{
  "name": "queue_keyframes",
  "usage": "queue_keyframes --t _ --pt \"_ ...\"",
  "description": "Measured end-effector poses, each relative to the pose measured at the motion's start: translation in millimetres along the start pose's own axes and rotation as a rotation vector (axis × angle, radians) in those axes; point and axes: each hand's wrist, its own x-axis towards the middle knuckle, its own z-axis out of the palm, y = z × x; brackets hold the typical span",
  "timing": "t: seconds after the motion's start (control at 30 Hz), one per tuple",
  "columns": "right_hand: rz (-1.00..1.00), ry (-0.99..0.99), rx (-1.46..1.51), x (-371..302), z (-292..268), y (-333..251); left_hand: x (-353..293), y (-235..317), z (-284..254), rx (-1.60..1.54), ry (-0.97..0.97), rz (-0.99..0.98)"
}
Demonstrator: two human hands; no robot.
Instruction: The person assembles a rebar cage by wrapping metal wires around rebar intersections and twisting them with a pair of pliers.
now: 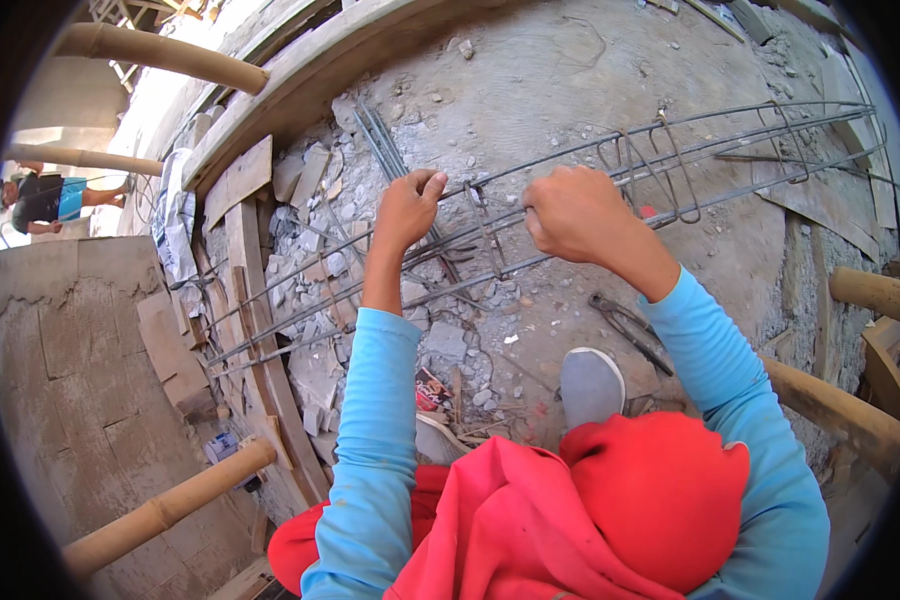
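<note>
A long cage of thin steel rebar (pixel 540 258) with bent stirrups (pixel 677 172) slants across the view, from lower left to upper right. My left hand (pixel 407 212) is closed at the cage's far bar, its thumb raised and its curled fingers partly hidden. My right hand (pixel 578 216), in a fist, is over the bars to the right of a stirrup (pixel 485 228). Whatever is inside that fist cannot be seen. Dark long-handled pincers (pixel 630 330) lie on the ground by my right forearm.
Loose rebar (pixel 380 140) and broken rubble (pixel 448 340) lie beyond and under the cage. Wooden planks (pixel 245 250) edge the left side. Bamboo poles (pixel 175 505) jut in from both sides. A person (pixel 45 205) is at far left. My grey shoe (pixel 592 385) is near the pincers.
</note>
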Motion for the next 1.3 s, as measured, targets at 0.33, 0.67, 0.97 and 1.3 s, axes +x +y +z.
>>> queue_keyframes --t 0.33,0.67,0.97,1.3 --pt "0.044 0.142 0.231 16 49 5 3 0 13 -0.319 0.039 -0.089" --pt "0.102 0.294 0.331 10 70 16 -17 41 40 -0.014 0.417 0.359" --pt "-0.013 0.231 0.300 22 53 10 -43 20 54 0.017 0.608 0.367" --pt "-0.505 -0.004 -0.317 91 -2 -27 -49 22 55 -0.159 0.545 0.202"
